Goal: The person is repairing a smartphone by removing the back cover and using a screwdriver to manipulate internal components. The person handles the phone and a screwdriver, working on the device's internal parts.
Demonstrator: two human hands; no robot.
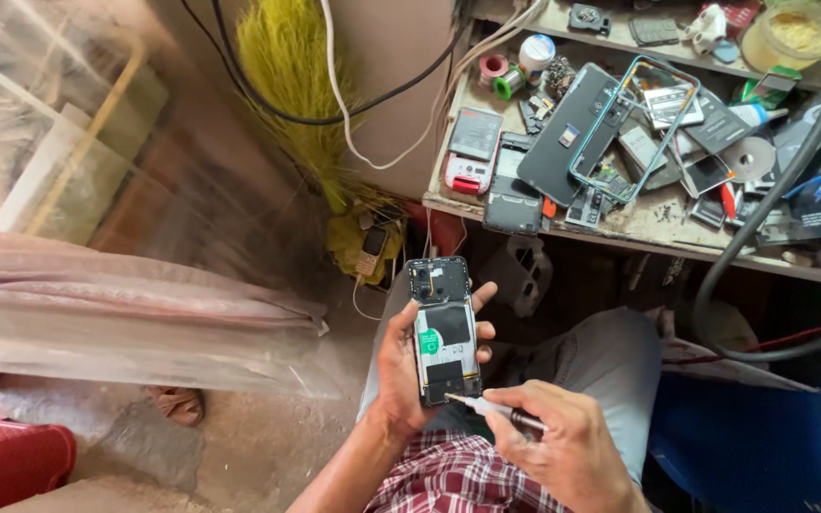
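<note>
The person sits low beside a cluttered workbench (639, 223) and holds an opened smartphone (445, 331) above the lap. The left hand (401, 366) grips the phone from its left side, with the thumb on one edge and the fingertips curled around the other edge. The back cover is off, so the dark upper board and the battery area with a green sticker are visible. The right hand (563, 442) is closed around a thin screwdriver (496, 408), and its tip touches the lower right corner of the phone. The step in hand seems to be work on a screw at this bottom corner. The next move probably needs a steady phone and a straight tool. On the bench lie 1 loose phone frame (634, 128) and many spare parts.
</note>
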